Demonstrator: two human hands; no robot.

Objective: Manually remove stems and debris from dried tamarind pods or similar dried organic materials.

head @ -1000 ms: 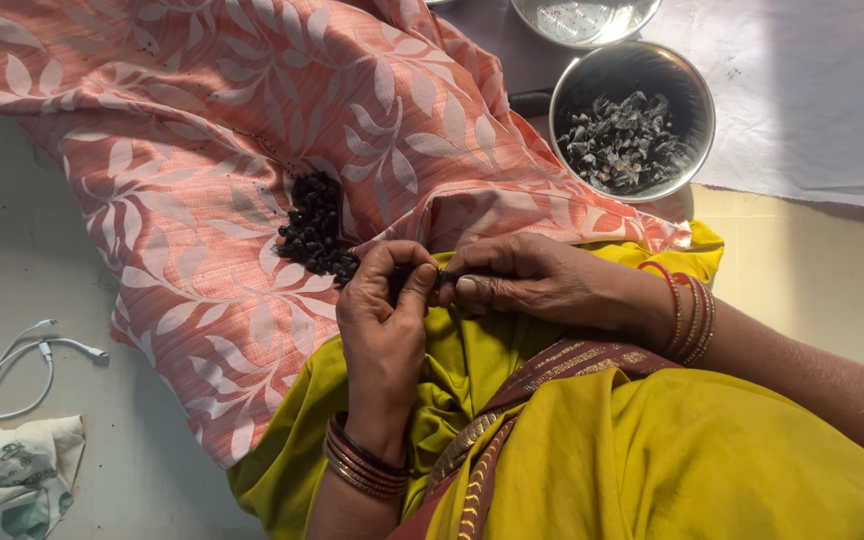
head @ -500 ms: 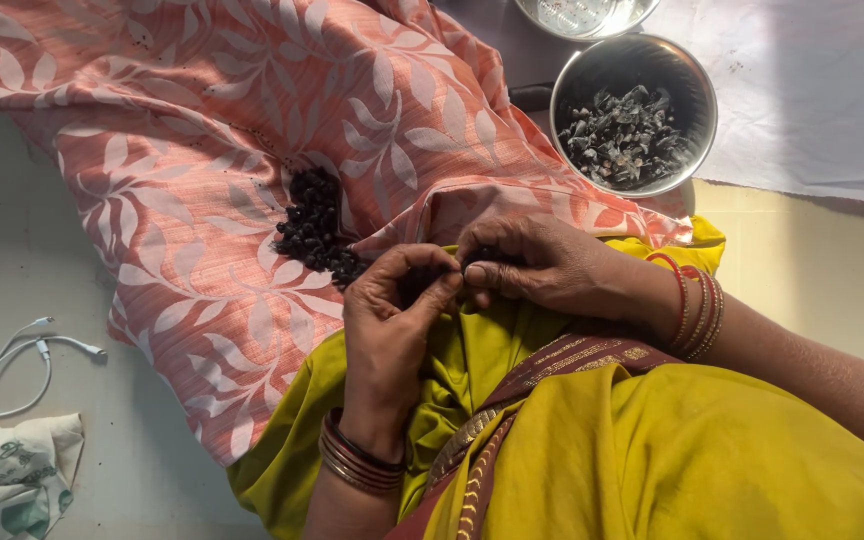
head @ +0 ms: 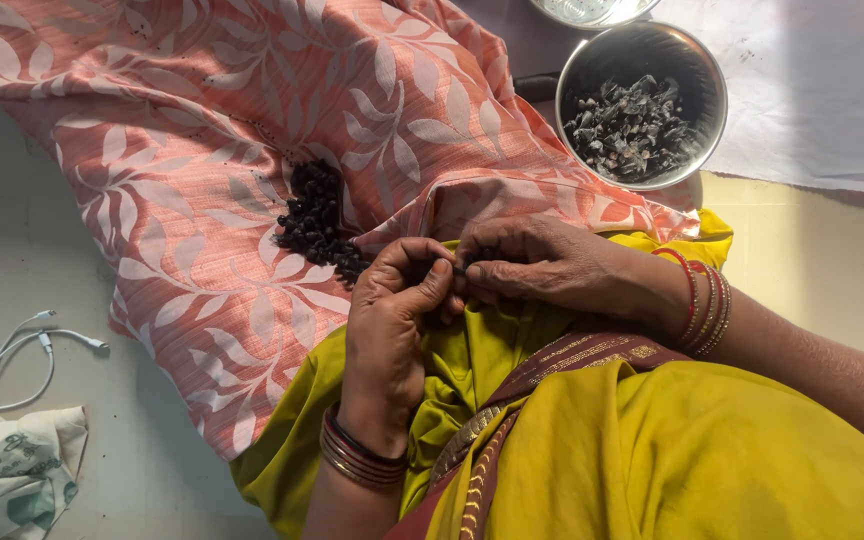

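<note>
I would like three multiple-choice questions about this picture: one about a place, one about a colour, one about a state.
1. Where does the pile of small black seeds lie?
A. on the pink leaf-patterned cloth
B. in the steel bowl
C. on the white cable

2. What colour is the garment over the person's lap?
A. blue
B. yellow-green
C. white

3. How do the left hand and right hand stand?
A. far apart
B. fingertips together, pinching something small and dark
C. both inside the bowl

Answers: 1 A, the seeds rest on the cloth; 2 B, the fabric is yellow-green; 3 B, the fingertips meet above the lap.
</note>
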